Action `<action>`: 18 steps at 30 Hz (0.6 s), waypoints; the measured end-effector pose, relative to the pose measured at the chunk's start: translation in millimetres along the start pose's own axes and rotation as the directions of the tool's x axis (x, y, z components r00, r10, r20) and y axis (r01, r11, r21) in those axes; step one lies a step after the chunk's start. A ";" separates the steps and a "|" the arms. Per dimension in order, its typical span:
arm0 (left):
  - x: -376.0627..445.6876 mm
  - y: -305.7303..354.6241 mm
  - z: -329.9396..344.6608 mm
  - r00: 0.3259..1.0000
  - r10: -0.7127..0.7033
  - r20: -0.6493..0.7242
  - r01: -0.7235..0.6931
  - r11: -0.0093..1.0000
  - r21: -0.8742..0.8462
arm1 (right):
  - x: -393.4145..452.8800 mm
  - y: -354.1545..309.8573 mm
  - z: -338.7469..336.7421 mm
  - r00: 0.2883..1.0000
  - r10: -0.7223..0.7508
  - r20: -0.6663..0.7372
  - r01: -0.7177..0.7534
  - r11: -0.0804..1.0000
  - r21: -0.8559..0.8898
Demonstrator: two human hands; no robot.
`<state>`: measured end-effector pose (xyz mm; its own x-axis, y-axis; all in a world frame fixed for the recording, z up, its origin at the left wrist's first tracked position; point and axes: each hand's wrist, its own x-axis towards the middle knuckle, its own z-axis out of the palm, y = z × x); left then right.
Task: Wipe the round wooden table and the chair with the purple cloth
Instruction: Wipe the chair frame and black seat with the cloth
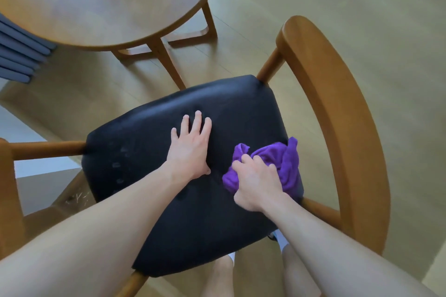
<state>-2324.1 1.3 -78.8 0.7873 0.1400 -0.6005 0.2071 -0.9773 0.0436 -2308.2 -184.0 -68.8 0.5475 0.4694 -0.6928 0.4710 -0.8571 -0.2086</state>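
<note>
Seen from above, looking down along two bare forearms. The left hand (190,146) lies flat on the middle of a black padded seat (149,152), fingers straight and slightly spread, palm pressing down on the cushion. Just to its right, the right hand (257,183) has its fingers curled into a bunched purple cloth (282,159), gripping it against the right side of the seat near the edge. The cloth is crumpled, and folds of it stick out beyond the knuckles toward the far right corner of the cushion, with a little showing on the left of the hand.

The seat belongs to a wooden chair (337,113). Its curved wooden backrest sweeps around the right side of the scene, joined to the seat frame by round posts at the far right corner and at the near right. A wooden rail and post of the same chair show on the left side. Faint pale smudges mark the left part of the cushion.

Farther away, at the top left, stands the round wooden table (101,2), its bare top seen at an angle, its wooden legs and base just beyond the far edge of the seat. The table and chair are near each other but apart. A dark slatted object (21,50) sits at the far left edge under the table rim. The floor (362,19) is pale wood-look planks. Below the seat, near the bottom, the person's bare legs and white socks (281,239) are partly visible
</note>
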 end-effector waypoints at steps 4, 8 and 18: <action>1.8 -0.9 1.8 1.000 0.016 -0.024 -0.016 1.000 -0.001 | 3.1 40.0 -22.5 0.897 0.410 -0.165 -0.308 0.848 0.432; 4.5 2.0 4.0 1.000 0.015 -0.027 -0.014 0.999 0.040 | 36.2 55.0 -48.0 0.804 0.566 -0.183 -0.330 0.680 0.654; 0.9 10.0 -7.8 0.999 -0.024 0.027 0.023 0.999 0.029 | -12.5 39.0 -29.2 0.978 0.137 0.159 -0.182 0.930 0.319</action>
<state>-2316.8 -7.0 -72.7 0.7661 0.1589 -0.6228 0.2085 -0.9780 0.0069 -2276.5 -217.1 -48.1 0.4900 0.3080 -0.8155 0.1177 -0.9503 -0.2882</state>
